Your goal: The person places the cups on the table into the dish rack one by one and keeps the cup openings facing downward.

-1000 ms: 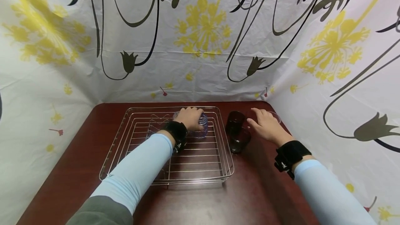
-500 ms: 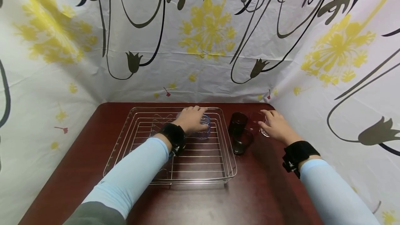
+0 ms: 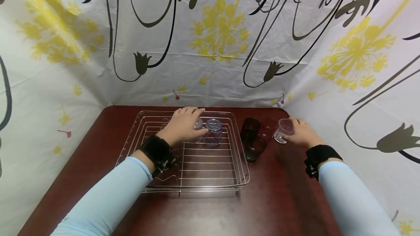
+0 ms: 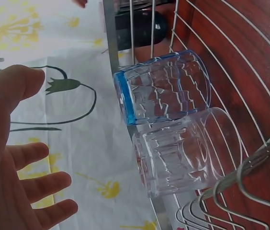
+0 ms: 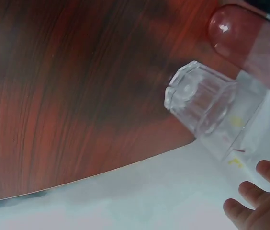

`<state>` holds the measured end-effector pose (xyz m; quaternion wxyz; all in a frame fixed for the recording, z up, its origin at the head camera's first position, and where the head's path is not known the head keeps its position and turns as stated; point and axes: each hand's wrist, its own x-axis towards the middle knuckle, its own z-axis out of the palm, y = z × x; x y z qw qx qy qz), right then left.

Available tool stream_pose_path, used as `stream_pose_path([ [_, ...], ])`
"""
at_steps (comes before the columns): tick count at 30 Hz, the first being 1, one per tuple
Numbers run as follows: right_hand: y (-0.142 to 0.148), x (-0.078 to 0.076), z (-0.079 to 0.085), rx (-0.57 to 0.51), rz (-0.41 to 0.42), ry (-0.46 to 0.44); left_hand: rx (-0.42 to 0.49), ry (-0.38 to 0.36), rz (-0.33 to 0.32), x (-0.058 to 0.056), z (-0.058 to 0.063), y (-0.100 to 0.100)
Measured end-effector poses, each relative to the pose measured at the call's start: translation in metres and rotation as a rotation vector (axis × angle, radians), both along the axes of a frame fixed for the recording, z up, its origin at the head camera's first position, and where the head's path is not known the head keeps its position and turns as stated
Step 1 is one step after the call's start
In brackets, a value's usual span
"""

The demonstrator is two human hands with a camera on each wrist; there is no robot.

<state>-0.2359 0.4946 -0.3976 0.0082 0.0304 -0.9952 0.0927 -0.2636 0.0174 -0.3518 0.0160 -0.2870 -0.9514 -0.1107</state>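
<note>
In the metal dish rack [image 3: 206, 172], a blue-tinted glass [image 4: 166, 88] and a clear glass [image 4: 187, 153] stand side by side, bases up. My left hand [image 3: 183, 125] is over the rack just left of them, fingers and thumb spread with nothing between them. On the table at the right stands another clear glass [image 3: 283, 131], upright on a thick faceted base [image 5: 180, 91]. My right hand [image 3: 303, 133] is at its right side, fingers loosely spread and apart from its wall in the right wrist view.
Between the rack and the right-hand clear glass stand two dark glasses, one behind [image 3: 251, 128] and one in front [image 3: 255, 148], with a reddish transparent glass [image 5: 242, 38] beside them. Patterned white cloth [image 3: 210, 79] surrounds the dark red table [image 3: 210, 214] at back and sides.
My left hand has drawn away leftward from the glasses in the rack, leaving them in plain sight. My right hand has shifted right, to the side of the clear glass on the table.
</note>
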Motion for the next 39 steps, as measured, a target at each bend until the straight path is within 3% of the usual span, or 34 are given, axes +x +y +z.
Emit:
stream_pose_path([
  [13, 0.017, -0.008, -0.027, -0.047, -0.044, -0.037, 0.023, 0.01, -0.002, 0.017, -0.007, -0.004],
  [20, 0.018, -0.012, -0.026, -0.06, -0.048, -0.07, 0.019, 0.009, 0.002, 0.019, -0.009, -0.006],
  [39, 0.017, -0.033, -0.038, -0.046, -0.048, -0.021, 0.014, -0.006, 0.048, 0.018, -0.013, -0.013],
])
